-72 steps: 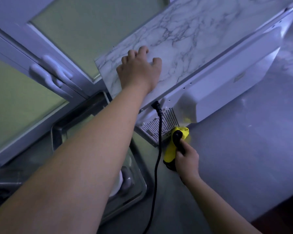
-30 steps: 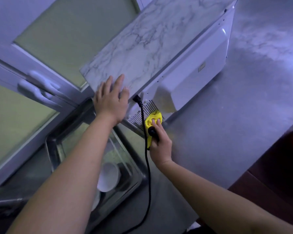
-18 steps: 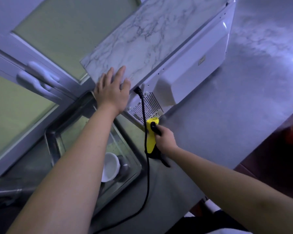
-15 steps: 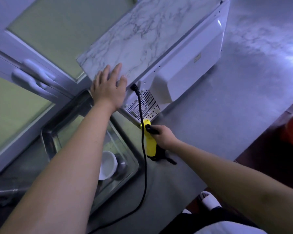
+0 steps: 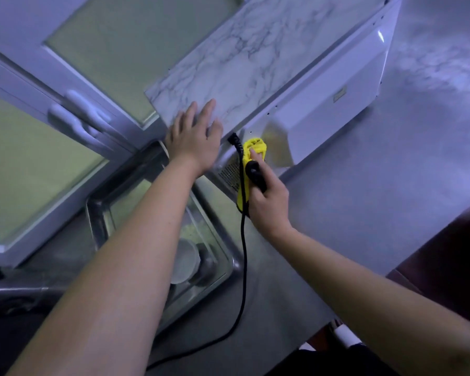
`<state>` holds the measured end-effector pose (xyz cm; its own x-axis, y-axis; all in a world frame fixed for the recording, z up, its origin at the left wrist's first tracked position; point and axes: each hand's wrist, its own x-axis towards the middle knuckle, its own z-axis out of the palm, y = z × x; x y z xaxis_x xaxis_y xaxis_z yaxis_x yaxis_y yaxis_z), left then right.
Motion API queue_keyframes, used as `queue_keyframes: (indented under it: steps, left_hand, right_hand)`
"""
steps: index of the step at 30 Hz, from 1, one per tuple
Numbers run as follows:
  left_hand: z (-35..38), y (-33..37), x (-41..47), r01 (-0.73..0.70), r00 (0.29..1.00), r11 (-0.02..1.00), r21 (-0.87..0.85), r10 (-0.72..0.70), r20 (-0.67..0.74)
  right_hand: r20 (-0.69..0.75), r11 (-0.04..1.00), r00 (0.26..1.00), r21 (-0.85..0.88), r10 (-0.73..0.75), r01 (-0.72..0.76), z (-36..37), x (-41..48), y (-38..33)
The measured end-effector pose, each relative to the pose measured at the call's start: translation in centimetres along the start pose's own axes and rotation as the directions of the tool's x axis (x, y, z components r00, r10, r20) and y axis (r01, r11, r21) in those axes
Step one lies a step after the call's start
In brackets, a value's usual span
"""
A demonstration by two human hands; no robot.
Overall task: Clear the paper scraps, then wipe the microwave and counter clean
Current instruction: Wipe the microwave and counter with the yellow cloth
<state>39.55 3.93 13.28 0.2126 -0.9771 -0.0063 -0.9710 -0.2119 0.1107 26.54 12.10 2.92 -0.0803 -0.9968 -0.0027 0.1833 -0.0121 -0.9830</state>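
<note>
Head view showed the left hand (image 5: 194,142), fingers spread, flat on the heavy, rigid microwave (image 5: 323,104) on the tabletop (image 5: 391,199), while the right hand (image 5: 269,204) gripped a soft yellow cloth (image 5: 253,150) against its near back panel, probably best steadied from its top.

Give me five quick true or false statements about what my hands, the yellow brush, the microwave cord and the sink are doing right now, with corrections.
1. The left hand lies flat on the microwave top. True.
2. The right hand holds a yellow brush. True.
3. The brush is down in the sink. False: it is against the microwave's back.
4. The black cord is coiled on the microwave. False: it trails down across the counter.
5. A bowl sits in the sink. True.
</note>
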Motion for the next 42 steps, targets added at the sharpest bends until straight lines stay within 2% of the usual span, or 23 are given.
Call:
queue_keyframes:
  steps: [3,4,6,8,9,11,15,16,19,21,25,27,29,32,35,36,38,42]
  left_hand:
    - [0.3,-0.1,0.0,-0.015,1.000,1.000,0.006,0.015,-0.015]
    - [0.3,-0.1,0.1,-0.026,1.000,1.000,0.008,0.026,-0.016]
    - [0.3,-0.2,0.1,-0.028,1.000,1.000,0.002,0.028,-0.014]
    - [0.2,-0.2,0.2,-0.020,1.000,1.000,0.003,0.020,-0.024]
    - [0.1,-0.2,0.1,-0.015,1.000,1.000,-0.001,0.015,-0.019]
    - [0.1,-0.2,0.0,-0.014,1.000,1.000,-0.004,0.014,-0.014]
    - [0.1,-0.2,0.0,-0.005,1.000,1.000,-0.030,0.005,-0.011]
    - [0.0,-0.1,0.0,-0.002,1.000,1.000,-0.029,0.002,-0.014]
    - [-0.1,0.0,-0.1,-0.004,1.000,1.000,-0.027,0.004,-0.016]
    - [0.0,0.0,-0.2,-0.009,1.000,1.000,-0.024,0.008,-0.016]
    - [0.0,-0.1,-0.2,-0.006,1.000,0.998,-0.059,0.005,-0.020]
    - [0.1,-0.1,-0.3,-0.017,1.000,0.998,-0.055,0.015,-0.028]
    - [0.2,-0.1,-0.4,-0.022,0.999,0.998,-0.052,0.020,-0.043]
    - [0.5,-0.2,-0.2,-0.028,0.998,0.998,-0.053,0.026,-0.054]
    - [0.5,-0.3,-0.2,-0.021,0.998,0.998,-0.054,0.017,-0.064]
    - [0.5,-0.3,-0.1,-0.021,0.997,0.999,-0.050,0.017,-0.070]
    - [0.4,-0.2,-0.2,-0.023,0.997,0.999,-0.044,0.020,-0.074]
    - [0.3,-0.1,-0.4,-0.017,0.998,0.999,-0.050,0.013,-0.065]
  right_hand:
    - [-0.026,0.988,0.990,-0.070,-0.138,0.136,1.4,-1.1,2.1]
    - [0.031,0.964,0.975,-0.146,-0.220,0.223,1.1,-1.0,3.3]
    - [0.245,0.870,0.911,-0.295,-0.331,0.395,-0.1,-1.3,5.9]
    - [0.440,0.813,0.857,-0.374,-0.268,0.446,-1.4,-1.8,8.6]
    - [0.501,0.809,0.846,-0.413,-0.182,0.419,-1.8,-2.1,9.6]
    - [0.532,0.807,0.845,-0.475,-0.054,0.351,-2.1,-2.7,10.7]
    - [0.511,0.862,0.858,-0.452,0.040,0.229,-2.0,-2.7,10.2]
    - [0.500,0.893,0.862,-0.423,0.086,0.156,-2.3,-2.6,9.8]
    - [0.300,0.952,0.909,-0.191,0.289,-0.239,-4.0,-2.5,7.8]
    - [0.173,0.945,0.931,0.016,0.320,-0.328,-5.5,-1.9,5.9]
    - [0.026,0.959,0.983,0.216,0.184,-0.185,-5.1,1.8,1.1]
    - [0.000,0.960,0.989,0.240,0.146,-0.142,-3.3,2.5,-0.4]
    - [0.011,0.975,0.992,0.183,0.124,-0.124,-1.3,1.1,-0.3]
    - [0.023,0.998,0.998,-0.030,0.051,-0.051,0.8,-1.3,0.9]
    - [0.027,0.992,0.998,-0.104,-0.064,0.066,1.1,-1.7,1.6]
    - [0.075,0.974,0.984,-0.150,-0.161,0.171,0.9,-1.7,2.0]
    - [0.229,0.866,0.904,-0.280,-0.360,0.415,0.4,-1.8,3.1]
    - [0.410,0.625,0.748,-0.412,-0.523,0.663,-0.1,-1.1,4.6]
